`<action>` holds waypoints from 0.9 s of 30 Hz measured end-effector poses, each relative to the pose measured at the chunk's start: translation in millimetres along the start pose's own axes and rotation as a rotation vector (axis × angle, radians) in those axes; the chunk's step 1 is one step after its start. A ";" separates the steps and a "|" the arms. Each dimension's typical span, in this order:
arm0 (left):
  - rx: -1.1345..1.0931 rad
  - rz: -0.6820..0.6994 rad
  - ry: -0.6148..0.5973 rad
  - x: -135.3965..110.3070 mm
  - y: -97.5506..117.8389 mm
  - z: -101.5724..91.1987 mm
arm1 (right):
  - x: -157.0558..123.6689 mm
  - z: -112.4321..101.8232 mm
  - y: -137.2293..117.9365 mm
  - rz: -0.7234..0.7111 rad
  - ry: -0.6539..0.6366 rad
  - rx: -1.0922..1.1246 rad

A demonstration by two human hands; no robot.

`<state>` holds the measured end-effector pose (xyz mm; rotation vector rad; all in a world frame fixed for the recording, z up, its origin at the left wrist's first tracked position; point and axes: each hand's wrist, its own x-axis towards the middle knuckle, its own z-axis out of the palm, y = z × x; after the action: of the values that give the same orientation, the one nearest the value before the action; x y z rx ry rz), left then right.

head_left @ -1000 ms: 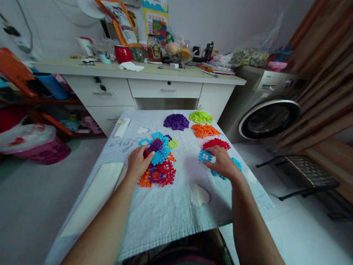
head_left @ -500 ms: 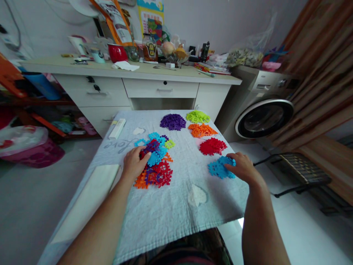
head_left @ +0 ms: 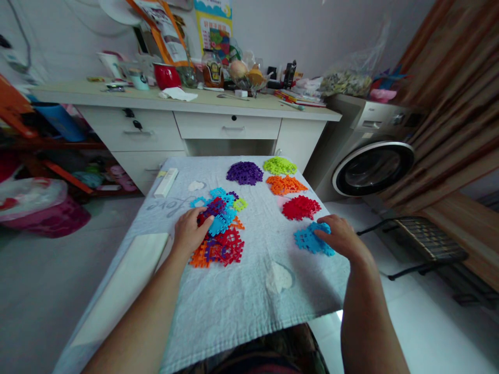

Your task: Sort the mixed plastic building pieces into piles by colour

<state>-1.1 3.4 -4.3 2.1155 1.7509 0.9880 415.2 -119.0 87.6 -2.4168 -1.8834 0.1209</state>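
Observation:
My left hand [head_left: 189, 228] is at the left side of a mixed pile of flat interlocking plastic building pieces [head_left: 225, 247], with blue, purple, red, orange and green ones among them. Its thumb and fingers close around some purple and blue pieces [head_left: 219, 221]; the fingertips are partly hidden. My right hand [head_left: 341, 237] rests at the right edge of a small heap of blue building pieces [head_left: 310, 240]. The thumb lies over the blue pieces, and the fingers curl round their far edge. Behind that heap are single-colour heaps: red [head_left: 301, 207], orange [head_left: 286, 184], green [head_left: 279, 165] and purple [head_left: 245, 172].
A grey-blue cloth with white hearts covers the table [head_left: 249, 306]. A white box [head_left: 166, 182] lies at the far left, and a long white strip [head_left: 125, 285] runs along the left edge. Beyond stand a cluttered desk [head_left: 234, 106], a washing machine [head_left: 366, 150] and a chair [head_left: 424, 239].
My right hand has shifted very slightly left at the blue heap. My left hand stays at the mixed pile, and the heaps look the same.

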 end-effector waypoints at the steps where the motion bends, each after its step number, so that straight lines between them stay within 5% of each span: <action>1: 0.002 -0.001 0.001 0.0 -0.3 0.1 | 0.3 0.1 -0.7 -0.004 0.011 0.006; 7: 0.009 -0.008 0.000 0.3 -0.5 0.4 | 0.9 0.2 -41.3 -0.211 0.097 0.190; 13: -0.004 -0.007 -0.005 -0.1 1.7 -0.6 | 4.2 13.2 -137.4 -0.622 -0.099 0.339; 16: -0.014 -0.007 -0.003 -0.2 2.4 -1.7 | 14.0 17.3 -156.4 -0.672 -0.156 0.234; 22: -0.029 -0.009 0.000 0.2 2.4 -3.0 | 51.3 5.5 -94.9 -0.261 0.152 0.115; 27: -0.016 -0.026 0.000 0.5 3.5 -2.3 | 79.5 6.4 -31.5 -0.057 0.037 0.075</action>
<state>0.2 2.4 -0.4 2.0778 1.7605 0.9916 403.5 -34.1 83.3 -2.2992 -1.8946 0.1397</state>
